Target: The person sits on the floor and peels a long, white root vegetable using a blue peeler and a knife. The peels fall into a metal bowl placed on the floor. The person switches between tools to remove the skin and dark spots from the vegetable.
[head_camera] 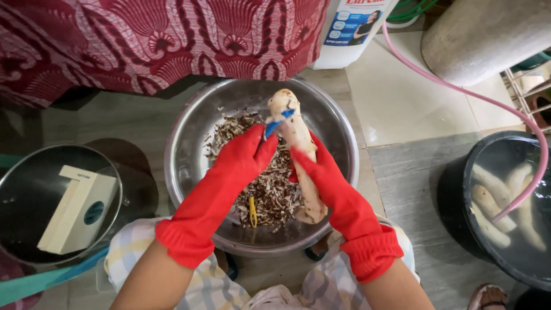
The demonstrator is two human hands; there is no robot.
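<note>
Red rubber gloves cover both hands over a big metal bowl [189, 149] of brown peelings [272, 189]. The right hand [321, 172] is wrapped tight round a long pale root [298, 149], holding it up over the bowl. The left hand [244, 158] is closed on a blue peeler [277, 124] touching the root near its top.

Pale floor tiles [413, 109] meet grey wood-look boards [410, 189] underfoot. A red patterned cloth [155, 40] hangs behind; a pink hose [459, 86] trails past what may be a concrete cylinder [488, 34].
</note>
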